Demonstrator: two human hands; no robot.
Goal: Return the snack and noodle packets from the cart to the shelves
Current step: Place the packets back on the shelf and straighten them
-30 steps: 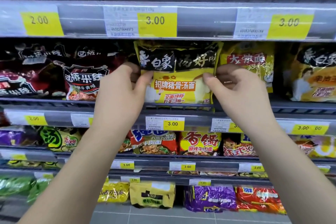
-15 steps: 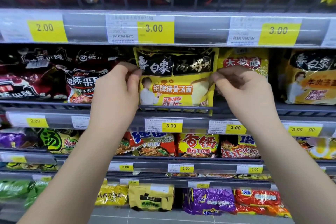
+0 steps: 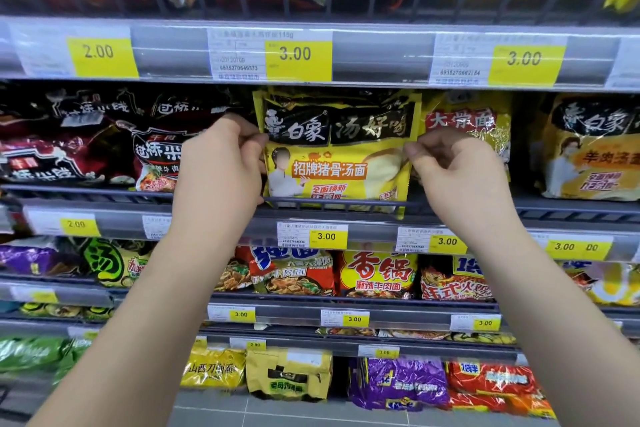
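A yellow noodle packet (image 3: 337, 163) is being held upright on the middle shelf (image 3: 554, 215), behind its wire rail. Its left edge is being pinched by the left hand (image 3: 221, 166) and its right edge by the right hand (image 3: 453, 177), so the packet's long axis is lying left to right between both grips, equally near each.

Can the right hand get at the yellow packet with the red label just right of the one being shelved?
Probably yes. The right hand pinches the yellow noodle packet at its right edge, directly in front of the red-labelled packet. Nothing sits between them, but it must drop its grip first.
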